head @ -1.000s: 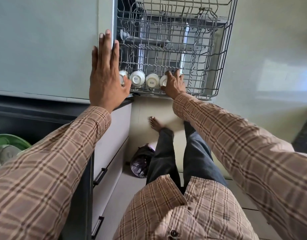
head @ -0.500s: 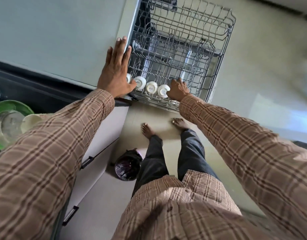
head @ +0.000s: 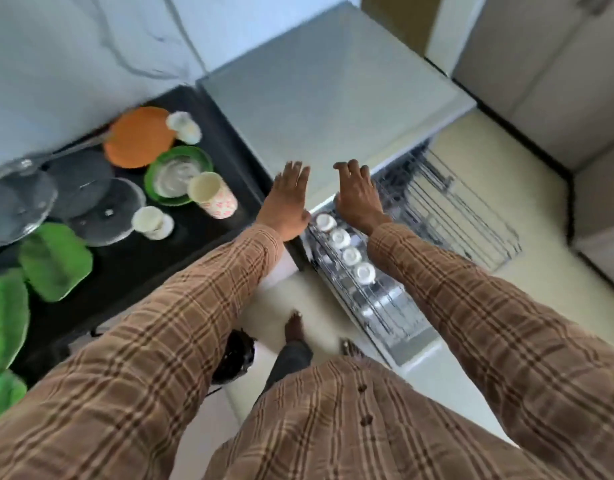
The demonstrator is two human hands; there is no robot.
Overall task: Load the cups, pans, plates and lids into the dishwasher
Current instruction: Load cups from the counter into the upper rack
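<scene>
On the black counter [head: 201, 244]: cups, glass lids, green and orange plates
Rack [head: 447, 216]: four white cups [head: 347, 249]
Left hand [head: 290, 199], right hand [head: 357, 195]: fingers spread, empty
Floor: pale tile

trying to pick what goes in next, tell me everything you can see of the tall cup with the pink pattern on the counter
The tall cup is cream-coloured with a pink pattern round its lower wall; the material looks like plastic or ceramic, which one is unclear. It appears empty, mouth open toward the camera. It stands on the black counter, against the near edge of the green plate. Neither hand touches it.
</scene>
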